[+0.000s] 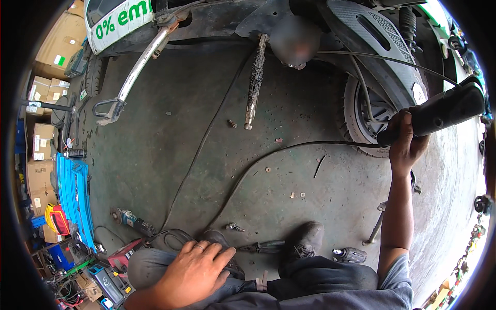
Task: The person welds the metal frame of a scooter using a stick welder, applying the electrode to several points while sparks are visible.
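My right hand (pixel 406 142) is raised at the right, its fingers wrapped round the narrow end of a thick black rounded object (pixel 448 109); its exact kind I cannot make out. A black cable (pixel 268 155) runs from near that hand across the floor to the lower left. My left hand (pixel 194 271) lies palm down on my left knee, fingers stretched out, with nothing in it. Ahead stands a two-wheeled vehicle with a side stand (pixel 139 70) and a crusted, weld-marked metal bar (pixel 256 85) reaching down from its underside. A round part beside the bar is blurred.
On the floor lie an angle grinder (pixel 133 221), pliers (pixel 266 247), a dark hand tool (pixel 350 254) and a metal rod (pixel 375 230). Cardboard boxes (pixel 41 181) and a blue panel (pixel 74 196) line the left. The vehicle's wheel (pixel 356 113) stands near my right hand.
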A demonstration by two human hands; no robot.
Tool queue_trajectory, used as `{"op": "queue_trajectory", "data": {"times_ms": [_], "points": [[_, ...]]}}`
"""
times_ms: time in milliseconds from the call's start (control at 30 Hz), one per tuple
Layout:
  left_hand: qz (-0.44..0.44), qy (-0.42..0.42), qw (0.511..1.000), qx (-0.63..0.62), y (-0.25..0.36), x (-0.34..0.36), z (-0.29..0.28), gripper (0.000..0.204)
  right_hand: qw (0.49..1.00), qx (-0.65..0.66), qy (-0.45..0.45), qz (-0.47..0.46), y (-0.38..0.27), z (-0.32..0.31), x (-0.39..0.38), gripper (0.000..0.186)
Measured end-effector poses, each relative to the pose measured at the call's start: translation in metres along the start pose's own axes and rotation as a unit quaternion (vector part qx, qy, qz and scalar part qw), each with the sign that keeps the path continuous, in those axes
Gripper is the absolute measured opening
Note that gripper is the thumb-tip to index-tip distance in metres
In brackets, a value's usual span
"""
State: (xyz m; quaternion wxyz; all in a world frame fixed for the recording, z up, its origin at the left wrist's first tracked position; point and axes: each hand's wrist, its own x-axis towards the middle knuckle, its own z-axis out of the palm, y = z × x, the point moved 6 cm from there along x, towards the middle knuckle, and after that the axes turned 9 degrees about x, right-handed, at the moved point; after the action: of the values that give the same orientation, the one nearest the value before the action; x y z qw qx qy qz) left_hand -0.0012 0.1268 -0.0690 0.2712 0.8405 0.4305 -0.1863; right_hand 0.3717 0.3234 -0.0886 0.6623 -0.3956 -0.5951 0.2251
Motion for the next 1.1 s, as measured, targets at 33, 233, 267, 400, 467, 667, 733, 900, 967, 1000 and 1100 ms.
{"op": "queue_trajectory", "data": {"times_ms": [33, 233, 267, 400, 467, 667, 733, 900, 967, 1000, 1100], "points": [[-0.001, 0.0, 1.0, 0.0, 0.0, 0.0, 0.0, 0.049, 1.0, -0.002, 0.0, -0.002, 0.0, 0.0, 0.0, 0.021], [-0.002, 0.001, 1.0, -0.002, 0.0, -0.001, 0.0, 0.048, 1.0, -0.002, -0.004, 0.0, 0.001, -0.001, 0.0, 0.022], [-0.003, 0.002, 1.0, -0.003, 0.0, -0.001, 0.0, 0.048, 1.0, -0.002, -0.005, 0.0, 0.001, -0.001, 0.0, 0.023], [-0.004, -0.011, 1.0, -0.005, 0.005, 0.003, -0.008, 0.048, 1.0, -0.005, -0.003, -0.012, 0.004, -0.004, 0.001, 0.024], [-0.006, -0.011, 1.0, -0.003, 0.005, 0.004, -0.007, 0.048, 1.0, -0.004, -0.003, -0.013, 0.005, -0.004, 0.0, 0.024], [-0.007, -0.009, 1.0, -0.003, 0.005, 0.003, -0.008, 0.048, 1.0, 0.001, -0.006, -0.002, 0.002, -0.001, -0.001, 0.024], [-0.006, -0.009, 1.0, -0.002, 0.005, 0.004, -0.008, 0.048, 1.0, 0.001, -0.008, -0.003, 0.001, -0.001, 0.0, 0.023], [-0.007, -0.011, 1.0, -0.008, 0.005, 0.003, -0.008, 0.048, 1.0, 0.0, 0.003, 0.021, 0.0, 0.002, 0.0, 0.02], [-0.008, -0.01, 1.0, -0.006, 0.004, 0.003, -0.007, 0.048, 0.999, 0.001, 0.017, 0.04, 0.0, 0.003, 0.002, 0.02], [-0.007, -0.009, 1.0, -0.005, 0.004, 0.003, -0.008, 0.048, 0.998, 0.0, 0.028, 0.047, -0.001, 0.003, 0.004, 0.021], [-0.008, -0.007, 1.0, -0.004, 0.003, 0.002, -0.006, 0.048, 0.993, 0.004, 0.066, 0.099, -0.001, 0.002, 0.01, 0.022]]}}
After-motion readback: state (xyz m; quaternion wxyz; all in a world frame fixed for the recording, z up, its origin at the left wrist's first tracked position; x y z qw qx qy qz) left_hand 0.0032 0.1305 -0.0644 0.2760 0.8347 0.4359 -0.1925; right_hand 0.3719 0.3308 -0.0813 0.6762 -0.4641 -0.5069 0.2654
